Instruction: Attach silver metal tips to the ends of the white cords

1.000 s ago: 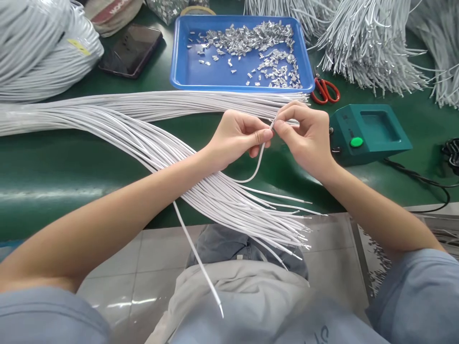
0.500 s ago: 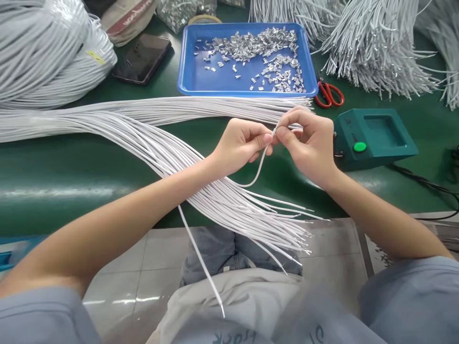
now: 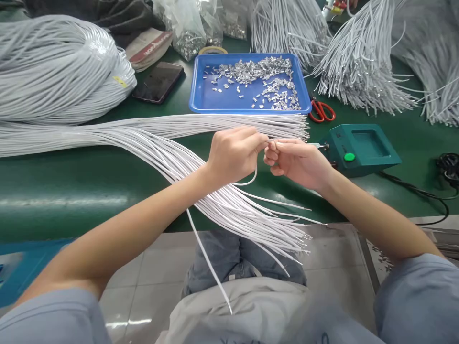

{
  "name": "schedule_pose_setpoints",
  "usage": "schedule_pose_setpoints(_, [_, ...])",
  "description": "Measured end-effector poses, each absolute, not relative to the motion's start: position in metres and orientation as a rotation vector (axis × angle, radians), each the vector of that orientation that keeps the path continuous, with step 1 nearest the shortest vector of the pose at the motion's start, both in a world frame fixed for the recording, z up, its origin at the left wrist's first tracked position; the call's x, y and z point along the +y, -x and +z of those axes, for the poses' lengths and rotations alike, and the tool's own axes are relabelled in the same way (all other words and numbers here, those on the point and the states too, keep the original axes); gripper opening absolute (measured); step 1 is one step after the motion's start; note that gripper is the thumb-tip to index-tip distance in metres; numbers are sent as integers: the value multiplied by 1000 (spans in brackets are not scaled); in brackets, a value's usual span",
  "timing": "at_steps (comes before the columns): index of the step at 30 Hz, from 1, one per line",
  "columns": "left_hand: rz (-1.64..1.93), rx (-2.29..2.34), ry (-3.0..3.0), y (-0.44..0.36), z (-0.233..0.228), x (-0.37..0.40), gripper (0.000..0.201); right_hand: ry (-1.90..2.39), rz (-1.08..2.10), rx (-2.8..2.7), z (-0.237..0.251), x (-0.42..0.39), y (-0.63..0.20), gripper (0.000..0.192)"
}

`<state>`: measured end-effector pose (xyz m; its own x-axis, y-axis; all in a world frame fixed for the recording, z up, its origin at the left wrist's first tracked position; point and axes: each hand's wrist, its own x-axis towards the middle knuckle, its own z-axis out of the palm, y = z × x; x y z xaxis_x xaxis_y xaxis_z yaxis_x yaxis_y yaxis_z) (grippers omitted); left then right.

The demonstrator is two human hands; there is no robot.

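Over the bench, my left hand (image 3: pixel 233 155) is closed in a pinch on a single white wire (image 3: pixel 254 177), its back turned up. The wire loops down below the fingers toward a fanned bundle of white wires (image 3: pixel 229 205). My right hand (image 3: pixel 299 162) meets the left fingertips, with thumb and forefinger pinched at the wire's end. Fingers cover the tip itself, so its detail is hidden. My left forearm lies across the fanned bundle. Behind the hands runs a second, straight bundle of white wires (image 3: pixel 201 123).
A blue tray (image 3: pixel 204 102) holds small metal terminals (image 3: pixel 251 69). Right of it are red-handled scissors (image 3: pixel 322 112) and a green device (image 3: pixel 358 150) with a power cord. A phone (image 3: pixel 159 81) and a large wire coil (image 3: pixel 64 71) sit left. More wire bundles (image 3: pixel 362 62) stand behind.
Both hands have turned: the left shows its back more, and the right has rolled palm-inward and lower. The wire's loop is now mostly behind the left hand. The camera view has tilted up slightly.
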<state>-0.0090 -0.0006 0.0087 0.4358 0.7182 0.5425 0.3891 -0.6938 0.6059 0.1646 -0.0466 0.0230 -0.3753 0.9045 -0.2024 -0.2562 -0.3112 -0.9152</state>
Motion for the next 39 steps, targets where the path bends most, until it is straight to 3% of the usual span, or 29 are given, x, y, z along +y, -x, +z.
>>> schedule_pose_setpoints(2, [1123,983,-2068,5,14,-8,20,1074,1419,-1237,19,-46,-164,8])
schedule_pose_setpoints(6, [838,909,-1523,1,23,-11,21,1205,546,-1685,5,-41,-168,31])
schedule_pose_setpoints(10, [642,840,-1239,2,21,-4,21,1121,-145,-2033,-4,-34,-175,24])
schedule_pose_setpoints(13, [553,815,-1137,3,19,0,22,1058,-418,-2189,-3,-32,-179,19])
schedule_pose_setpoints(17, [507,820,-1012,2,21,0,26,998,-508,-2241,1,-31,-182,15])
schedule_pose_setpoints(23, [462,811,-857,0,24,0,27,1189,-223,-2245,8,-35,-182,26])
schedule_pose_setpoints(30, [529,788,-1096,0,24,-7,23,1398,175,-1896,15,-48,-167,20])
schedule_pose_setpoints(32, [630,802,-1470,1,18,-7,24,1391,493,-1730,16,-49,-164,16])
schedule_pose_setpoints(36, [1018,751,-2362,7,1,1,18,1254,1470,-1212,23,-47,-159,13])
schedule_pose_setpoints(39, [1149,702,-2485,10,-6,5,21,1183,1736,-1049,29,-45,-157,18])
